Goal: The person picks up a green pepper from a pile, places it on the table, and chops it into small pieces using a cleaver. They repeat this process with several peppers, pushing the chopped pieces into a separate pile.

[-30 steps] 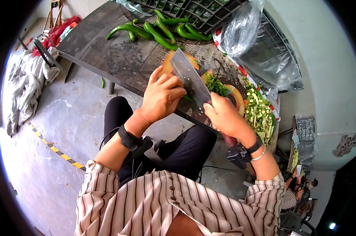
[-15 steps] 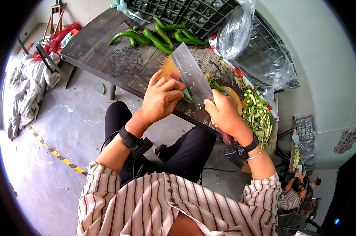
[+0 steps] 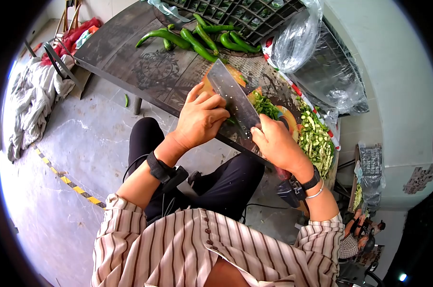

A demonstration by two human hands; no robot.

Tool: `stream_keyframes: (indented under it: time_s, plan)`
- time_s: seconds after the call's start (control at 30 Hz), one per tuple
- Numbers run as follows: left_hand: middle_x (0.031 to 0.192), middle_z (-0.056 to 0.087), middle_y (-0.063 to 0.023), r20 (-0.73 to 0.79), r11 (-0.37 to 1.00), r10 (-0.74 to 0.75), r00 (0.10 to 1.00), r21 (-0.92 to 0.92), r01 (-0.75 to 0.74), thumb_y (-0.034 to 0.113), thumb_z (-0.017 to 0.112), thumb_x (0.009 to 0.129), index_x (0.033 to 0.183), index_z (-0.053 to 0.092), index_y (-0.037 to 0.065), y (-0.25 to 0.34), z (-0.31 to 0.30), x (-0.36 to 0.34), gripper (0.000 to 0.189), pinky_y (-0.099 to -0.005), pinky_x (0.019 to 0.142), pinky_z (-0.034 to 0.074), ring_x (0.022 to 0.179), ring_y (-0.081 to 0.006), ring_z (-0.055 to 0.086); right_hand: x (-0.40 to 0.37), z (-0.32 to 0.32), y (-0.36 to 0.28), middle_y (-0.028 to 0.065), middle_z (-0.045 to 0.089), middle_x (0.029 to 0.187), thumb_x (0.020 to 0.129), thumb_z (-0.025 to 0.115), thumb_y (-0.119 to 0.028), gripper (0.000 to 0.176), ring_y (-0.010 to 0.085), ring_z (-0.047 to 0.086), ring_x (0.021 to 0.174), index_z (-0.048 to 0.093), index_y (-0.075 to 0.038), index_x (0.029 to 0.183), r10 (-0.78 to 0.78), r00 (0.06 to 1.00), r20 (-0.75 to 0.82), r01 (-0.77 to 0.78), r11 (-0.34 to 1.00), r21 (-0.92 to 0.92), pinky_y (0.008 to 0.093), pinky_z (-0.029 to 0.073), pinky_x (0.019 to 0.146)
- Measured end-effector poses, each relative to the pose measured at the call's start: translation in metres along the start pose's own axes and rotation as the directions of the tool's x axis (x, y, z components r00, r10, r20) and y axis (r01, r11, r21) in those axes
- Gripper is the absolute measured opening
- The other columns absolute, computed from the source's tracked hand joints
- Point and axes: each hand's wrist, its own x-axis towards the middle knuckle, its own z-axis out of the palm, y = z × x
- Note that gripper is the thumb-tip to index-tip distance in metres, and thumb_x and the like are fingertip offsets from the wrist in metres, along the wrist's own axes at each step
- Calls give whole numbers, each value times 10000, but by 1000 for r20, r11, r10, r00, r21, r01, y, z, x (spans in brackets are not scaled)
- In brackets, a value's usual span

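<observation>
My right hand (image 3: 276,142) is closed round the handle of a broad cleaver (image 3: 234,93), its wet blade flecked with pale bits. Curled fingers of my left hand (image 3: 200,115) press down close to the blade's left side. A sliver of green pepper (image 3: 231,121) shows by those fingers; the rest of it is hidden under hand and blade. To the right of the blade lie freshly cut green slices (image 3: 265,106) on the orange-patterned surface. A larger heap of chopped peppers (image 3: 317,141) spreads along the table's right side. Several whole green chili peppers (image 3: 197,44) lie beyond the cleaver.
A black plastic crate (image 3: 240,16) stands at the table's far edge. Clear plastic wrapping (image 3: 300,50) covers things at the right. The dark table (image 3: 111,48) extends left. A fallen pepper (image 3: 126,100) lies on the floor, and another person (image 3: 352,234) is far off at lower right.
The cleaver's tip has dropped slightly, and the blade has shifted a little right. More cut slices show beside it. My left hand stays nearly in place; the view has shifted slightly.
</observation>
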Motion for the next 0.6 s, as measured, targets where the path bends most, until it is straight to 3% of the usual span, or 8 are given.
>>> stream_keyframes:
  time_s: [0.17,0.27,0.6]
  plan:
    - [873,575,39,-7,1000,4,1000,-21,-4,122,741,679,804,704,172,1,-2,1,140,-464,1082,316,849,-192,549,-2,-3,4,256,582,701,904,553,-136,219,417,605,677,474,53,828,71,997,-32,-66,990,128,454,446,589]
    - [872,577,41,-6,1000,13,1000,-15,-13,129,742,684,797,704,176,1,-1,1,129,-461,1080,318,842,-191,545,-3,-5,-1,259,578,700,905,552,-134,216,424,598,671,473,52,830,93,996,6,-93,980,175,450,445,585]
    - [889,579,41,26,1000,-13,1000,-16,14,125,730,661,804,700,182,1,-2,1,157,-460,1085,318,863,-186,551,3,-2,-1,287,555,714,904,556,-141,235,478,566,720,462,58,823,93,994,60,-97,994,51,490,437,615]
